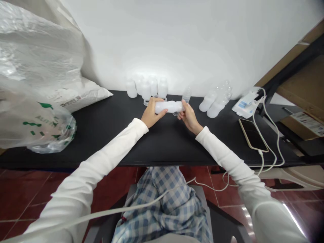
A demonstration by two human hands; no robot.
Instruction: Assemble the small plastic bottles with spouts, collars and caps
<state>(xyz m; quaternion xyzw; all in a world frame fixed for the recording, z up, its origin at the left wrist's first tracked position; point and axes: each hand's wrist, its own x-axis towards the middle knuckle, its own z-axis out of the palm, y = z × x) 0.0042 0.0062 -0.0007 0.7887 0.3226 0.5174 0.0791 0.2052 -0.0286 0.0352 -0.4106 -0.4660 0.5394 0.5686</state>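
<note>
A translucent white plastic bottle (165,107) lies sideways between my hands, above the black table. My left hand (152,113) is closed around its wider base end. The fingers of my right hand (189,116) pinch the narrow neck end, where a clear part shows at the tip; its exact shape is partly hidden by the fingers. Just behind the right hand stands a clear ribbed plastic piece (187,93). Beyond the left hand, several similar white bottles (146,89) stand against the wall, with clear rings (146,102) in front of them.
More bottles with clear tops (215,107) lie to the right. A phone (253,134) on a charging cable and a white power strip (245,104) sit farther right. Large plastic bags (37,125) crowd the table's left side. A cable (141,205) crosses my lap.
</note>
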